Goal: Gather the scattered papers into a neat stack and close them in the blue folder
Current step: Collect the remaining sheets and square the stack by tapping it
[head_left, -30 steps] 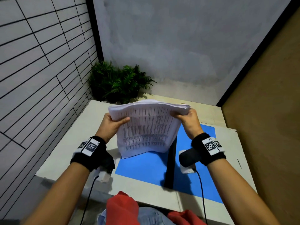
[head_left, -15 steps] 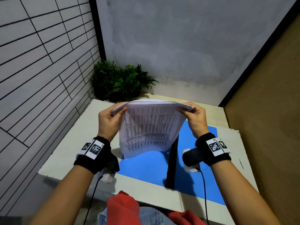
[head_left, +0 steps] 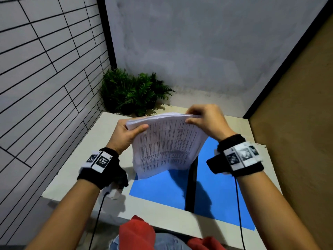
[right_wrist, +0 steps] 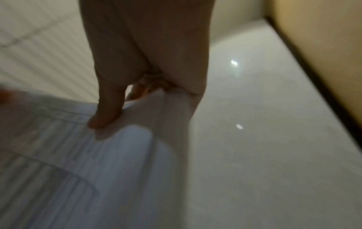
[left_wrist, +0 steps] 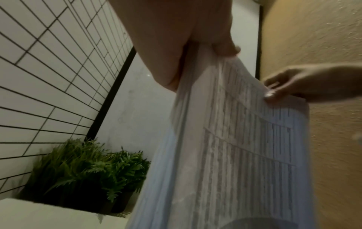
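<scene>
**Papers held upright over open blue folder**

Papers (head_left: 165, 143) gathered into one thick sheaf, stood on edge above the table (head_left: 72, 170), lower edge down near the folder's left leaf; probably held so to square the edges before laying flat. From left: potted fern (head_left: 133, 92) at the far corner, well apart; left hand (head_left: 124, 135) curled round the sheaf's upper left corner, thumb across the printed face; right hand (head_left: 205, 118) pinching the top right edge, fingers bent over the top. Blue folder (head_left: 162, 184) lying open and flat beneath, dark spine down the middle; nothing seen inside yet on either leaf; sheaf not yet laid in, cover not yet closed.
</scene>
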`<action>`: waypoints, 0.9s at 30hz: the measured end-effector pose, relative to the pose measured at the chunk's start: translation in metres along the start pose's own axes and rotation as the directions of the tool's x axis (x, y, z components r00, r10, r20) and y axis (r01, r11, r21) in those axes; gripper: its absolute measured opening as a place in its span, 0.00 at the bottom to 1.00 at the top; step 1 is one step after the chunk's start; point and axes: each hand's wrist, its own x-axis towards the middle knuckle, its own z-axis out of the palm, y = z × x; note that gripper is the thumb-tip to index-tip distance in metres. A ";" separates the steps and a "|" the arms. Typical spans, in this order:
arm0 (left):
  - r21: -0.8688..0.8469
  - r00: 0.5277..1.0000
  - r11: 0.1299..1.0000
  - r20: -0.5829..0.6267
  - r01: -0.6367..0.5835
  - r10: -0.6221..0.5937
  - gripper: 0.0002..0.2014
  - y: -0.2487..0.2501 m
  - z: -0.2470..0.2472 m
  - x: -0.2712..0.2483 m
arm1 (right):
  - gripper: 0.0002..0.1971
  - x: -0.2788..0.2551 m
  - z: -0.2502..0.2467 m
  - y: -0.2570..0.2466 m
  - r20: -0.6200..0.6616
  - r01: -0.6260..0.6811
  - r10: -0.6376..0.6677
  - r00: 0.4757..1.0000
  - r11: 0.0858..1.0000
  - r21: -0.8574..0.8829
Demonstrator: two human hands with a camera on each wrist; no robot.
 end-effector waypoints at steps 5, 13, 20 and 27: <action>0.125 0.982 0.980 -0.096 -0.152 0.165 0.07 -0.003 0.010 -0.002 | 0.10 0.015 0.027 -0.050 0.201 0.197 -0.133 0.970 0.919 -0.341; 0.266 0.938 0.928 -0.158 -0.261 0.309 0.22 -0.007 0.002 -0.012 | 0.09 0.011 -0.009 -0.010 0.221 0.084 -0.019 0.975 0.954 -0.287; 0.727 0.984 0.670 0.048 -0.151 0.170 0.09 0.030 -0.027 0.009 | 0.07 0.004 -0.001 -0.008 0.127 0.103 -0.066 0.990 0.943 -0.316; 0.895 0.902 0.183 0.361 -0.406 0.235 0.11 0.036 0.017 0.011 | 0.10 0.007 0.016 -0.035 0.183 0.262 -0.202 0.962 0.866 -0.425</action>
